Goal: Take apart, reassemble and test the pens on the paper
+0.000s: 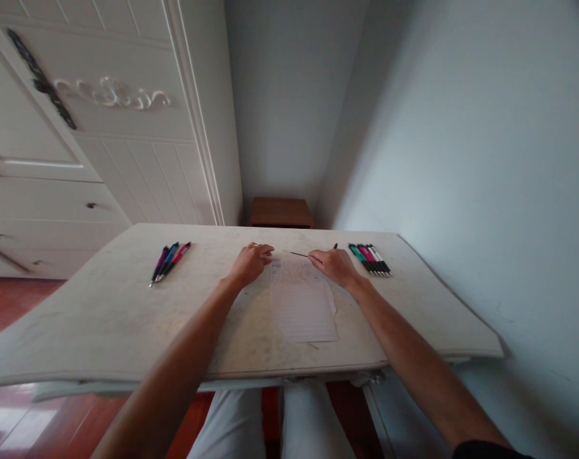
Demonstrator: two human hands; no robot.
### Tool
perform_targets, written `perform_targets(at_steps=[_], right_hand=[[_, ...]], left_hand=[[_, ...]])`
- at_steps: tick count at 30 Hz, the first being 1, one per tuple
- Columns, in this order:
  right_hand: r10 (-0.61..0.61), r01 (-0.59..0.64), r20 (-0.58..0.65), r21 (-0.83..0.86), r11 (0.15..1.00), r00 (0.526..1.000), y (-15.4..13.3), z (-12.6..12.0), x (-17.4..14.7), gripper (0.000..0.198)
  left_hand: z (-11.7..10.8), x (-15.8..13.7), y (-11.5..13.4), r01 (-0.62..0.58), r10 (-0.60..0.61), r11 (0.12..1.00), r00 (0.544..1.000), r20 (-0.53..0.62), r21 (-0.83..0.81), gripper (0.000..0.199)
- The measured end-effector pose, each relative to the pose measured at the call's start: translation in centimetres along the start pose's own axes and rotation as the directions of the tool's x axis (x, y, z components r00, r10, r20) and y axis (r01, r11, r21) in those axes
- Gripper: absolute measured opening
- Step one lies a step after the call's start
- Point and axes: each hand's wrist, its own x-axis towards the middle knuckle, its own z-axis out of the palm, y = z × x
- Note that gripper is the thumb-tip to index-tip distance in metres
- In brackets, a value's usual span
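On the white table, a lined sheet of paper (pixel 303 312) with scribbles along its top lies between my hands. My left hand (pixel 251 264) is at the sheet's upper left corner, its fingers drawn together; a small pale thing shows at the fingertips, too faint to name. By the upper right corner, my right hand (pixel 335 265) pinches a thin dark rod (pixel 299 254), like a pen refill, which points left toward the other hand. A dark tip (pixel 335 246) shows just behind the right knuckles; whether it belongs to something held, I cannot tell.
Three click pens (pixel 169 262) in purple, blue and red lie at the left of the table (pixel 107 319). Several pens (pixel 370 260) are lined up at the right. A white cabinet (pixel 141 159) stands left, a wall (pixel 485 178) right, and a brown wooden box (pixel 282 211) beyond the far edge.
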Motion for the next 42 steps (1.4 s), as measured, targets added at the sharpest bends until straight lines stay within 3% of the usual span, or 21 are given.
perform_targets(at_steps=[3,5,9,12,14,16,19,21,25,42], right_hand=[[-0.002,0.002,0.000,-0.014,1.000,1.000,0.2,-0.1,0.0,0.036],[0.011,-0.012,-0.024,-0.018,1.000,1.000,0.3,-0.3,-0.1,0.037],[0.062,-0.063,-0.079,-0.008,0.998,0.995,0.8,-0.6,-0.2,0.039],[0.070,-0.070,-0.086,0.005,0.998,0.994,1.0,-0.9,-0.3,0.040],[0.071,-0.071,-0.077,0.003,0.998,0.995,0.9,-1.1,-0.3,0.040],[0.072,-0.073,-0.064,-0.010,0.997,0.995,0.8,-1.1,-0.4,0.041],[0.057,-0.059,-0.043,-0.033,0.998,0.997,0.7,-1.0,-0.3,0.039],[0.034,-0.035,-0.032,-0.044,0.998,0.999,0.7,-0.8,-0.3,0.036],[-0.012,0.012,-0.006,-0.046,0.999,1.000,0.8,-0.3,-0.1,0.035],[-0.094,0.101,0.054,-0.142,0.985,0.994,0.2,-0.3,-0.1,0.037]], left_hand=[[0.1,0.3,0.0,0.047,-0.052,0.992,0.998,-0.037,-0.118,0.023],[0.0,0.7,-0.1,0.099,-0.131,0.949,0.987,-0.088,-0.300,0.019],[-0.6,1.2,-0.3,0.135,-0.291,0.721,0.949,-0.120,-0.680,0.043],[-1.0,1.2,-0.3,0.146,-0.329,0.631,0.940,-0.093,-0.762,0.056],[-1.0,1.1,-0.3,0.154,-0.321,0.648,0.943,-0.084,-0.746,0.054],[-0.8,1.0,-0.2,0.149,-0.286,0.727,0.953,-0.098,-0.670,0.044],[-0.4,0.7,-0.1,0.091,-0.162,0.910,0.976,-0.143,-0.405,0.023],[-0.2,0.4,0.1,0.022,-0.055,0.971,0.990,-0.130,-0.237,0.020],[-0.1,0.2,0.5,-0.062,0.050,0.989,0.994,-0.095,-0.133,0.024],[-0.1,0.1,1.4,-0.138,0.132,0.987,0.988,-0.078,-0.083,0.027]])
